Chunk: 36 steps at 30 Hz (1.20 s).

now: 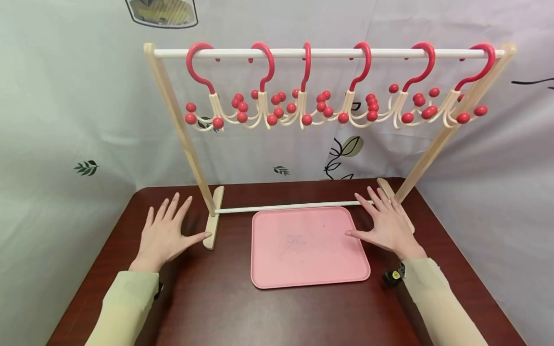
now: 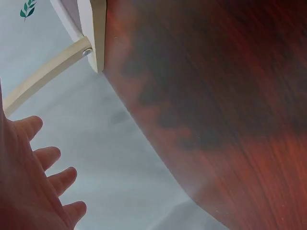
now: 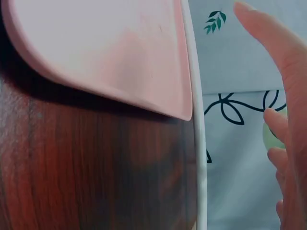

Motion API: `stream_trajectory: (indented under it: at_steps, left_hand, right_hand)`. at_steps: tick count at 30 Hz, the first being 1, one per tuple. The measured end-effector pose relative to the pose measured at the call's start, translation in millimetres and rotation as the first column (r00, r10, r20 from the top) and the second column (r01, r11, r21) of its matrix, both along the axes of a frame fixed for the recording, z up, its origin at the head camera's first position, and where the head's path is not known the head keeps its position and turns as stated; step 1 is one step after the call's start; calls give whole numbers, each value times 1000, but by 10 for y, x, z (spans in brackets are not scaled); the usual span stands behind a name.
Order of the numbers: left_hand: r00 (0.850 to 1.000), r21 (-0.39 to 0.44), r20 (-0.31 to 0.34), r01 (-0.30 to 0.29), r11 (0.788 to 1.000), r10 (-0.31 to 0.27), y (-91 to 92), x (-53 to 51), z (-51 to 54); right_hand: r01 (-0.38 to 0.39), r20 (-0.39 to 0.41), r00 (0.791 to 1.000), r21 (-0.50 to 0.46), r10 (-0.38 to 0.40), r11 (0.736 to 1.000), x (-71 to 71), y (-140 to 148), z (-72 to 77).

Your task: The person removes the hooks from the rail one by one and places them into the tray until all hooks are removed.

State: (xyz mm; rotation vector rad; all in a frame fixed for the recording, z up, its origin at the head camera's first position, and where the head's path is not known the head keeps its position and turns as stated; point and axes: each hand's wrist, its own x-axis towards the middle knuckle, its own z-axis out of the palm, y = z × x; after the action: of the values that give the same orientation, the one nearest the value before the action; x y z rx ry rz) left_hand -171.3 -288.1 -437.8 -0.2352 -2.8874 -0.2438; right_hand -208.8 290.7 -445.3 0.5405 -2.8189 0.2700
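Note:
My left hand (image 1: 163, 236) is spread flat with its palm down, left of the rack's left foot (image 1: 214, 218); it holds nothing. On the other side my right hand (image 1: 386, 225), fingers also spread, hovers between the pink tray (image 1: 309, 247) and the rack's right foot (image 1: 396, 204), holding nothing. A wooden rack with a white top rail (image 1: 329, 53) stands over the tray. Several hangers with red hooks (image 1: 364, 65) and red-tipped cream prongs hang along the rail. In the left wrist view, the fingers (image 2: 62, 181) are apart from the tabletop.
The dark brown table (image 1: 259, 317) has a patterned grey cloth (image 1: 108, 120) behind and beside it. A white lower bar (image 1: 238, 210) joins the rack's feet behind the tray. Slanted wooden posts (image 1: 182, 129) rise on both sides.

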Motion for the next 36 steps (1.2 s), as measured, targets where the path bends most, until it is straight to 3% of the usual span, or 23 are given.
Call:
stream_trajectory:
  at_steps: [6,11,14,16,19,22,25,27,28,31,36]
  left_hand:
    - [999,35,-53,3,999,-1,13,-85,81]
    - [992,115,-125,22,993,-7,68,-172,244]
    - [984,204,-179,45,978,-8,123,-243,368]
    - [978,293,-210,56,955,7,165,-288,457]
    - [968,462,-247,70,884,52,233,-368,587]
    - [963,639,-253,94,763,94,302,-450,704]
    - [962,760,-244,111,640,123,367,-529,795]
    - [964,808,-231,113,578,134,404,-575,837]
    - [965,825,-219,106,555,141,420,-597,855]
    - [970,855,-182,74,513,163,456,-651,886]
    - [967,875,-144,26,484,208,481,-674,899]
  right_hand:
    - [-37,-10,999,-98,37,994,-56,-19,33]
    - [-93,-61,995,-198,83,976,-66,-58,189]
    - [-102,-90,992,-233,83,967,-45,-111,332]
    - [-107,-113,990,-255,81,961,-26,-151,440]
    - [-124,-169,983,-284,78,951,-5,-203,597]
    - [-155,-226,971,-322,84,934,14,-242,752]
    - [-188,-265,960,-373,90,909,53,-279,903]
    - [-207,-280,955,-411,93,888,91,-303,1002]
    - [-217,-291,952,-429,94,877,112,-317,1052]
    - [-241,-327,941,-474,85,847,178,-359,1207]
    - [-268,-395,918,-534,43,802,339,-468,1533]
